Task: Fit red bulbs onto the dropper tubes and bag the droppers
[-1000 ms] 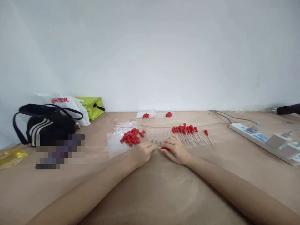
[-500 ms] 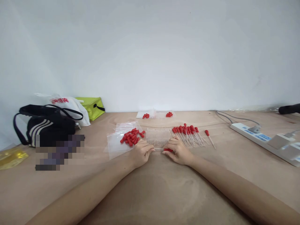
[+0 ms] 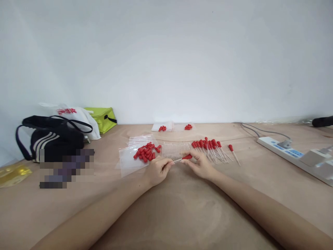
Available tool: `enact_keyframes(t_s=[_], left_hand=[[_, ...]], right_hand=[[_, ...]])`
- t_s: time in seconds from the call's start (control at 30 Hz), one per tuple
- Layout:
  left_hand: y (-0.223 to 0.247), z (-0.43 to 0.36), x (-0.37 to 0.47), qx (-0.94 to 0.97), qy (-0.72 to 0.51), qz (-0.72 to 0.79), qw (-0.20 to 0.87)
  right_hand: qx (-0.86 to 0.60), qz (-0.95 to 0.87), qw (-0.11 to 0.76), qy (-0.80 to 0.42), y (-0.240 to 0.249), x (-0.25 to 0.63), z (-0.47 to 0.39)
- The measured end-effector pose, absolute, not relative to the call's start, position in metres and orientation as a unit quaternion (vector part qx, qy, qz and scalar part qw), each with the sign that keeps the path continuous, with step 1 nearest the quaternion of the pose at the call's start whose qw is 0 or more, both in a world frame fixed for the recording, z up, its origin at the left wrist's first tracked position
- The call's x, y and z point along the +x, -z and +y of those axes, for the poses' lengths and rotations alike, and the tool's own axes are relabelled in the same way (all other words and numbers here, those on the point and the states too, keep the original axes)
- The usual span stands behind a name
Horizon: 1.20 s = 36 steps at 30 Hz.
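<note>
My left hand [image 3: 158, 171] pinches the clear thin tube [image 3: 178, 161] of a dropper between thumb and fingers. On the tube's right end sits a red rubber bulb [image 3: 187, 157], held by the thumb and fingertips of my right hand [image 3: 201, 167]. The dropper tilts slightly, bulb end higher. Just beyond my hands lies a row of clear tubes [image 3: 174, 149], partly hidden by my right fingers. Loose red bulbs [image 3: 146, 152] are heaped to the left on clear zip bags [image 3: 126, 163]. Right of the row lie several droppers with red bulbs [image 3: 213, 143], and one dropper [image 3: 231, 148] lies apart.
Two bags with small red bulbs [image 3: 162, 128] lie near the wall. At left stand a black bag [image 3: 58, 144], a white plastic bag [image 3: 90, 121] and a green box-shaped bag [image 3: 101, 118]. A power strip [image 3: 270, 143] with plugs and cables lies at right on the wooden table [image 3: 182, 215].
The bulb end of the dropper has risen and now tilts up to the right. My right fingers have opened out a little, showing more of the bulb. My left hand keeps its pinch.
</note>
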State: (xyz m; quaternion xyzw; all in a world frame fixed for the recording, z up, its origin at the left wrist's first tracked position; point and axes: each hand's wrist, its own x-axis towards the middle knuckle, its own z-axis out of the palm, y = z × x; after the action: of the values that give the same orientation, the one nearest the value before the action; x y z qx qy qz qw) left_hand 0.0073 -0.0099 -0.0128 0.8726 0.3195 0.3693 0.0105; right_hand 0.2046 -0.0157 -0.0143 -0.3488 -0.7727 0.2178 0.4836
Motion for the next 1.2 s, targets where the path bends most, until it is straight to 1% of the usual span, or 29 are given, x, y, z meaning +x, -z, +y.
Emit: enact_keyframes(t_s=[0.07, 0.17, 0.27, 0.33, 0.4, 0.47, 0.5, 0.57, 0.67, 0.77, 0.87, 1.03, 1.2], left_hand=[[0.012, -0.010, 0.009, 0.865, -0.365, 0.342, 0.040], [0.011, -0.011, 0.011, 0.865, -0.360, 0.345, 0.060], [0.011, -0.013, 0.013, 0.872, -0.359, 0.327, 0.053], [0.011, -0.013, 0.013, 0.875, -0.362, 0.318, 0.051], [0.011, -0.011, 0.010, 0.870, -0.372, 0.320, 0.037], [0.010, -0.006, 0.006, 0.859, -0.381, 0.341, -0.001], [0.010, -0.003, 0.003, 0.851, -0.383, 0.359, -0.026], [0.009, 0.003, -0.004, 0.831, -0.379, 0.401, -0.073], [0.007, 0.010, -0.013, 0.803, -0.355, 0.464, -0.119], [0.005, 0.013, -0.018, 0.784, -0.327, 0.505, -0.150], [0.002, 0.013, -0.022, 0.782, -0.292, 0.526, -0.164], [0.001, 0.011, -0.027, 0.790, -0.254, 0.533, -0.167], [0.002, 0.011, -0.028, 0.788, -0.232, 0.536, -0.195]], right_hand=[[-0.356, -0.692, 0.538, -0.323, 0.016, 0.198, -0.016], [-0.335, -0.628, 0.556, -0.429, 0.020, 0.183, -0.019], [-0.326, -0.609, 0.562, -0.455, 0.020, 0.170, -0.024], [-0.338, -0.607, 0.565, -0.445, 0.017, 0.170, -0.022], [-0.381, -0.610, 0.570, -0.399, 0.011, 0.180, -0.014], [-0.455, -0.612, 0.564, -0.316, 0.005, 0.200, -0.002], [-0.504, -0.615, 0.545, -0.265, 0.001, 0.212, 0.005], [-0.617, -0.613, 0.470, -0.150, -0.004, 0.235, 0.016], [-0.708, -0.607, 0.357, -0.046, -0.005, 0.256, 0.025], [-0.738, -0.619, 0.267, 0.015, -0.001, 0.259, 0.030], [-0.745, -0.628, 0.217, 0.062, 0.006, 0.254, 0.035], [-0.756, -0.621, 0.181, 0.102, 0.011, 0.252, 0.037], [-0.729, -0.641, 0.215, 0.112, 0.008, 0.246, 0.031]])
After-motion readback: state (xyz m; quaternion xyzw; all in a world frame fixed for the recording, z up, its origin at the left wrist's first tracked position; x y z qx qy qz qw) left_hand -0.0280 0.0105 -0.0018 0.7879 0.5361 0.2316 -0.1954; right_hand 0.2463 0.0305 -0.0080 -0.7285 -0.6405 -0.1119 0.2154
